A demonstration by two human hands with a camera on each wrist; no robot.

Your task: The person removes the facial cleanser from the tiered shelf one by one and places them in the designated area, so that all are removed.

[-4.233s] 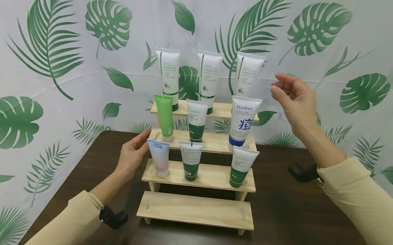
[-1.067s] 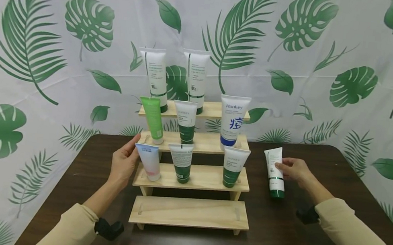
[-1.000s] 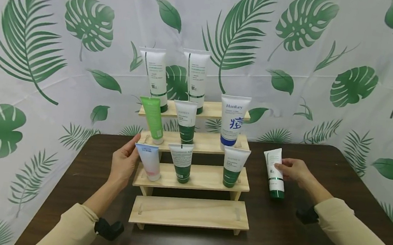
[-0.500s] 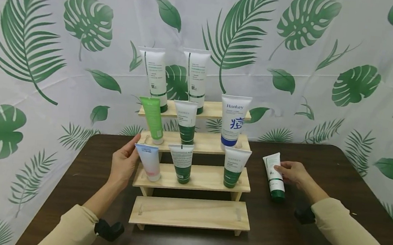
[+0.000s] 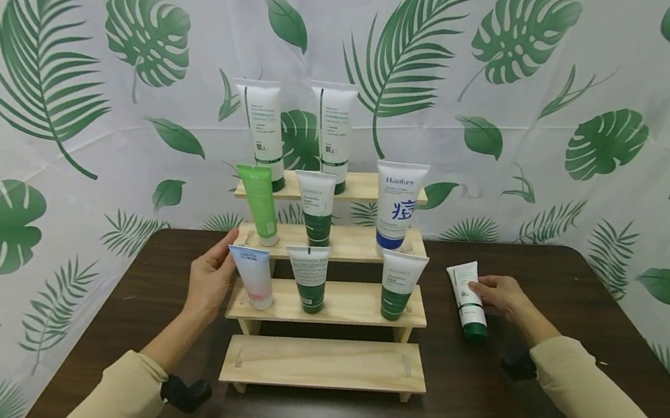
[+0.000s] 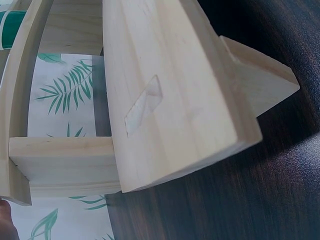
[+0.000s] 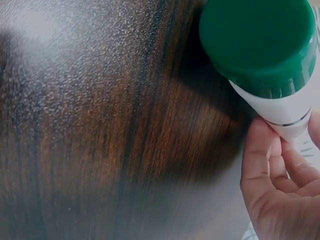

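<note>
My right hand [image 5: 501,297] pinches a white squeeze tube [image 5: 464,286] with a green cap, to the right of the wooden display stand [image 5: 323,366]. The tube leans, cap end toward me. In the right wrist view the green cap [image 7: 257,42] is close, with fingers [image 7: 257,155] on the white body; whether it touches the table is unclear. My left hand [image 5: 208,284] holds the stand's left end, its fingertips partly hidden. In the left wrist view only a fingertip [image 6: 6,222] shows, by a plank end.
Two tall white tubes [image 5: 335,126] stand on the top tier. Lower tiers carry a green tube [image 5: 261,204], a blue-lettered tube [image 5: 397,206], a pale blue-pink tube [image 5: 254,279] and several white-and-green ones [image 5: 309,282]. A leaf-print cloth [image 5: 206,29] hangs behind the dark table [image 5: 557,276].
My right hand has taken the tall tube from the top tier's right end and brought it down to the right. Over the last second the tube tilted and dropped slightly; my left hand stayed put.
</note>
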